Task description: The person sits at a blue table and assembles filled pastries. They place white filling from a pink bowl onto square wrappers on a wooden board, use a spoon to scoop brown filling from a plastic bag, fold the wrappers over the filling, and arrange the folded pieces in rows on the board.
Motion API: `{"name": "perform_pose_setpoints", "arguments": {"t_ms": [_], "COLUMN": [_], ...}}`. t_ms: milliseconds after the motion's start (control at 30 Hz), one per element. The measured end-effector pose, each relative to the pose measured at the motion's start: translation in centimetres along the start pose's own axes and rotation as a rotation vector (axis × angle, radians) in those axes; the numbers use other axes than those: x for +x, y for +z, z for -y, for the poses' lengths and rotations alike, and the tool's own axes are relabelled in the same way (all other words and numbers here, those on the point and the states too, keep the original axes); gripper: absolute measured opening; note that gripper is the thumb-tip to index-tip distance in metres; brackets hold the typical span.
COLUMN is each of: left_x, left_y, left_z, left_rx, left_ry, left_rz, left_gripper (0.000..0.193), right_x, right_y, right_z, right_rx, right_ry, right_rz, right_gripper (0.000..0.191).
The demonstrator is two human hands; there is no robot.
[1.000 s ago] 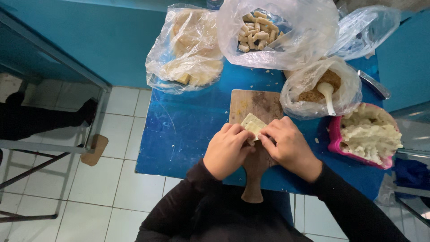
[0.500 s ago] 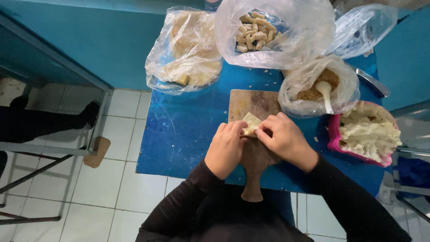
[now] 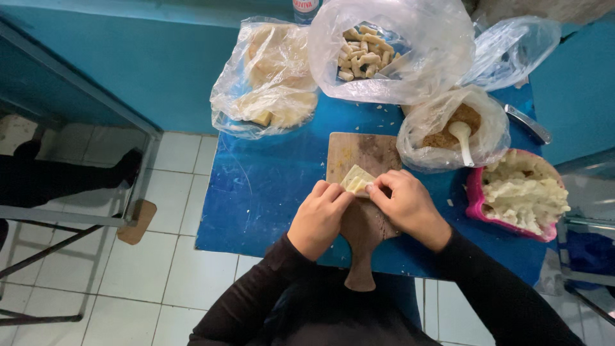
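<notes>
From my remote seat I watched both hands meet over the wooden cutting board (image 3: 362,154) on the blue table (image 3: 262,192). The left hand (image 3: 318,218) had its fingers curled in tight, thumb and fingertips pinched onto the near-left edge of a pale folded dough wrapper (image 3: 356,181). The right hand (image 3: 408,206) was closed on the same wrapper from the other side, thumb and forefinger pressed together on its right edge (the rest of the fingers tucked under, so I couldn't see how they sat). The wrapper itself sat just above the board, held between the two hands, its far corner poking out toward the back of the table.

Then the containers. Back left, a clear plastic bag (image 3: 269,77) held a stack of flat, pale rounds. Beside it a bigger clear bag (image 3: 384,51) was open, with a heap of small rolled pieces inside. Just right of the board, a smaller bag (image 3: 453,128) held a brown filling with a white spoon (image 3: 462,138) standing in it. At the right edge of the table a pink bowl (image 3: 477,198) was piled with shredded white stuff. A crumpled bag (image 3: 512,48) lay at the far right corner; what it held, I couldn't tell.
</notes>
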State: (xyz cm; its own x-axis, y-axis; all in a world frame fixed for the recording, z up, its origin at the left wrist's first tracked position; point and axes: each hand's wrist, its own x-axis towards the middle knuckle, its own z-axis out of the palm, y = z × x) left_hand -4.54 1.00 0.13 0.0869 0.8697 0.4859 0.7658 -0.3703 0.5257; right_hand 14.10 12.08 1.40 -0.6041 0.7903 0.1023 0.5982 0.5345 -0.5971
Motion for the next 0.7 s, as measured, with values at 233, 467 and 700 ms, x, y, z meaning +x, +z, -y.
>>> {"name": "perform_pose_setpoints", "arguments": {"t_ms": [233, 467, 700], "left_x": [0.4, -0.3, 0.2], "left_y": [0.1, -0.4, -0.2], "left_z": [0.1, -0.9, -0.9], "left_rx": [0.025, 0.099, 0.104], "left_ry": [0.038, 0.047, 0.048], "left_rz": [-0.018, 0.047, 0.018], "left_gripper": [0.038, 0.027, 0.039], "right_x": [0.4, 0.7, 0.6], "right_y": [0.2, 0.2, 0.2], "right_z": [-0.5, -1.0, -0.7], "right_rx": [-0.015, 0.001, 0.012], "right_ry": [0.038, 0.075, 0.080], "right_rz": [0.029, 0.054, 0.044], "right_gripper": [0.026, 0.027, 0.027]}}
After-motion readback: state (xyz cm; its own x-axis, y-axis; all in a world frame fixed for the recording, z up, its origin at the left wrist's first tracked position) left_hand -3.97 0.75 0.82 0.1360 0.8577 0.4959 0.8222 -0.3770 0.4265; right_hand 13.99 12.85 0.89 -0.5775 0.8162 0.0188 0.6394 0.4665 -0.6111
